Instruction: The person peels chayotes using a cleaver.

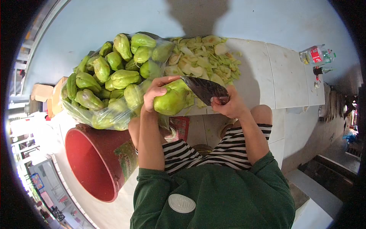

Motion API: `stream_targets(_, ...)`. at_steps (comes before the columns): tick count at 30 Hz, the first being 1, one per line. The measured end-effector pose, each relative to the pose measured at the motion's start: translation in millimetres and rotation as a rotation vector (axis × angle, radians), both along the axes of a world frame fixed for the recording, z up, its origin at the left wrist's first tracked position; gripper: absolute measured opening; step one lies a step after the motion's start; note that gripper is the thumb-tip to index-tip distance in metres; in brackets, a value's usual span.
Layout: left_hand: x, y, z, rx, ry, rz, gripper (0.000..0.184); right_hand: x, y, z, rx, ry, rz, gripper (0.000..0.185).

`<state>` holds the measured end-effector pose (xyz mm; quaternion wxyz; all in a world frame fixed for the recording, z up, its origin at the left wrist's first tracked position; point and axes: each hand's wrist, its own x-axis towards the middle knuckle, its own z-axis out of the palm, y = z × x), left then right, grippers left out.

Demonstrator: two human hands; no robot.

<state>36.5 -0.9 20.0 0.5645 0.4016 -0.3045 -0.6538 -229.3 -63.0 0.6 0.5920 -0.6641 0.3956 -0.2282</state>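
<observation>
My left hand (154,93) is closed around a green chayote (170,100), holding it up in front of the tiled ledge. A dark, broad-bladed knife (204,90) is gripped in my right hand (231,105), its blade slanting up to the left. The blade's tip end meets the upper right side of the chayote, near my left fingers. Behind the knife lies a heap of pale green peelings and cut pieces (202,61). To the left, a clear plastic bag (114,114) is filled with several whole chayotes (124,78).
A red bucket (89,164) lies on its side at the lower left, beside my leg. Plastic bottles (318,55) and a small dark bottle (322,70) are at the ledge's right end. Cardboard (57,95) sits left of the bag. A blue wall (251,19) rises behind.
</observation>
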Motion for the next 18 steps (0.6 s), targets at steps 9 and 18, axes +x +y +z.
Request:
stream_targets(9, 3.9, -5.8, 0.1, -0.070, 0.086, -0.141, 0.076, -0.4, -4.4, 2.4, 0.031, -0.017, 0.051, 0.025)
stream_targets(18, 3.3, -6.7, 4.7, -0.064, 0.062, -0.138, 0.079, 4.1, -7.0, 20.3, 0.024, 0.041, 0.123, 0.022)
